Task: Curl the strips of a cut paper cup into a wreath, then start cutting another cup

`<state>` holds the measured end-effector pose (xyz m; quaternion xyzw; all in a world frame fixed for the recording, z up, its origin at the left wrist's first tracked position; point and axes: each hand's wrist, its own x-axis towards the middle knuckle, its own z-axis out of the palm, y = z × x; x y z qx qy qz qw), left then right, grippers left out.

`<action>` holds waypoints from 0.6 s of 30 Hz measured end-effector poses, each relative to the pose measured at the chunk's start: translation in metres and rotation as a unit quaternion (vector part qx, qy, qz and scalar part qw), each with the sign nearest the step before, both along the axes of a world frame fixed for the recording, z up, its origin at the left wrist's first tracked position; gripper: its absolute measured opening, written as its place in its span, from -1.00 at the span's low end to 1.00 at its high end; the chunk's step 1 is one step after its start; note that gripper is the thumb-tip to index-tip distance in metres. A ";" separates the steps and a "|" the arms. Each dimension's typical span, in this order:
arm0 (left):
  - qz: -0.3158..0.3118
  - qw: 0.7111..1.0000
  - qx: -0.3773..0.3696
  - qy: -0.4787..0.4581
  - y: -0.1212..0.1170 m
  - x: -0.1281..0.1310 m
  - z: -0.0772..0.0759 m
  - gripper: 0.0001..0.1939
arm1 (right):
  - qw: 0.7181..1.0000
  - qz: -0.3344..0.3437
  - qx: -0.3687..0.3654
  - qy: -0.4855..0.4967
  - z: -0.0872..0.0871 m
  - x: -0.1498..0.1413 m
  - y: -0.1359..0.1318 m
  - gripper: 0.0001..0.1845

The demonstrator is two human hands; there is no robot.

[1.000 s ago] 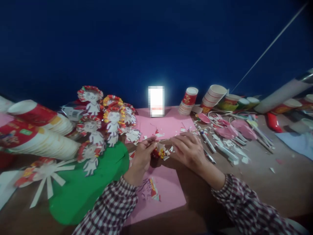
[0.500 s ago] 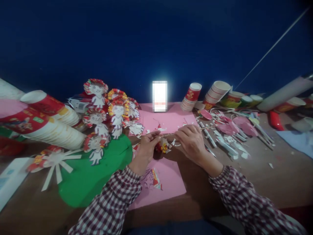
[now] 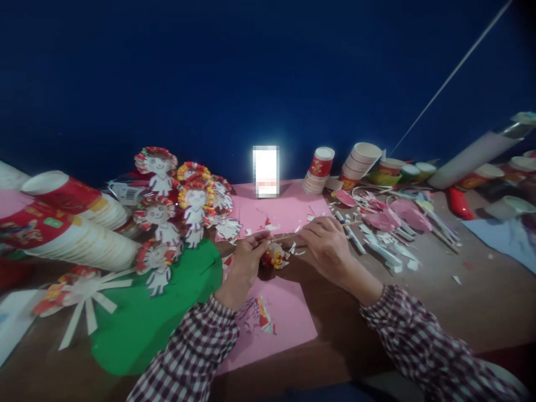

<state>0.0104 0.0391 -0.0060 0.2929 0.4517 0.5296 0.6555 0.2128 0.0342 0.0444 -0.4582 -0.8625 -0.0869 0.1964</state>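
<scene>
My left hand (image 3: 243, 262) is closed, thumb and fingers pinched together at a piece of cut paper cup (image 3: 275, 257) with curled red and yellow strips. This piece hangs just under the fingertips, partly covered by them. My right hand (image 3: 329, 243) is closed around a thin wooden stick (image 3: 350, 224). One end pokes out past the knuckles on the right; the other reaches across towards my left fingertips. White paper scraps (image 3: 298, 252) lie below the gap between the hands. Beneath my wrists is a pink sheet (image 3: 288, 312) with dark marks and a red-yellow scrap.
Stacked paper cups (image 3: 84, 240) lean at the left beside paper dolls with curled-strip hair (image 3: 195, 209). A green sheet (image 3: 159, 324) lies under some of them. Markers (image 3: 381, 254), scraps and pink cut-outs (image 3: 410, 215) clutter the right. More cups (image 3: 320, 167) stand along the blue wall.
The view has shifted slightly, so the table sits lower and further left in it. Both hands keep their places around the cup piece; more of the stick shows between them.
</scene>
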 end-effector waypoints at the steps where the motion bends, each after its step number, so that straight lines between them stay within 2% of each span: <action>1: 0.006 1.000 -0.001 0.000 0.001 -0.001 -0.001 -0.58 | 1.000 -0.009 -0.003 -0.004 0.001 0.003 0.000 -0.87; 4: 0.017 1.000 -0.007 0.005 0.002 -0.004 0.000 -0.59 | 0.999 -0.041 -0.011 -0.025 0.002 0.017 0.002 -0.86; 8: 0.002 1.000 -0.013 0.017 0.002 -0.005 0.002 -0.57 | 0.995 -0.093 -0.010 -0.027 -0.002 0.045 0.005 -0.82; 12: 0.005 1.000 -0.011 0.029 0.001 -0.004 0.002 -0.55 | 0.985 -0.169 -0.007 -0.025 -0.005 0.071 0.008 -0.76; 15: 0.008 1.000 -0.007 0.028 0.001 -0.003 0.002 -0.56 | 0.974 -0.220 -0.006 -0.047 -0.005 0.083 0.013 -0.73; 18: 0.002 1.000 -0.001 0.031 0.001 -0.002 0.005 -0.57 | 0.967 -0.244 -0.024 -0.073 -0.006 0.090 0.019 -0.75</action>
